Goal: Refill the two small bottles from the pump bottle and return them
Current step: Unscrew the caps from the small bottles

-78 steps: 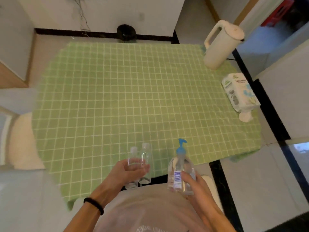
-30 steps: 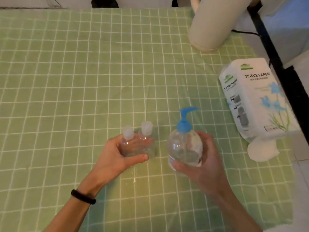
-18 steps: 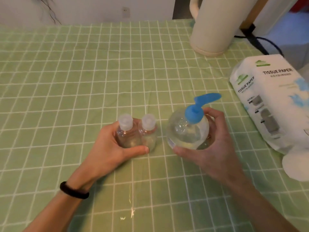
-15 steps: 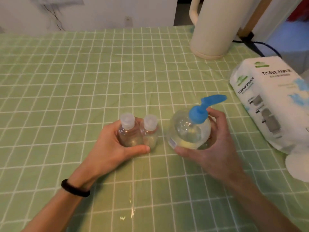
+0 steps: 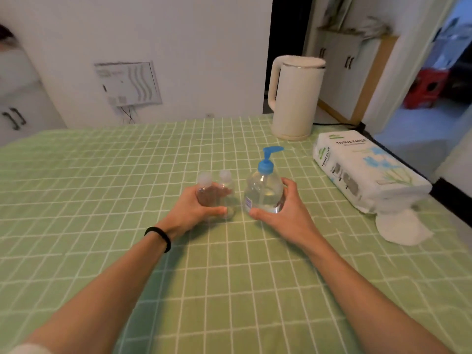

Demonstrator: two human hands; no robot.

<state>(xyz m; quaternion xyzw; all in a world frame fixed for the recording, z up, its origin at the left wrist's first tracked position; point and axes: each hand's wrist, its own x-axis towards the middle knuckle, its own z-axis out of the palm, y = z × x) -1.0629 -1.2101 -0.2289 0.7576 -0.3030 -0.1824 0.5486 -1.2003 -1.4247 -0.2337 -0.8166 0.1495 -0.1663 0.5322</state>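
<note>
Both small bottles [image 5: 215, 190] are clasped by the left hand [image 5: 196, 209], the pump bottle [image 5: 264, 191] by the right hand [image 5: 283, 213]; they should be released upright on the worktop [image 5: 102, 200], caps then unscrewed.

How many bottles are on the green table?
3. Two small clear plastic bottles stand together in the left hand; the clear pump bottle with blue top is in the right hand.

My desk [image 5: 102, 175] has a green checked cloth over it. Straight ahead is a plain white wall [image 5: 178, 34] with a white panel [image 5: 127, 84] mounted low and a wire dangling under it. There's a dark doorway [image 5: 287, 26] to the right of that, then white cabinets [image 5: 339, 67] with dark handles. Far right it opens to a bluish-lit room with something red [image 5: 425, 89] on the floor.
</note>
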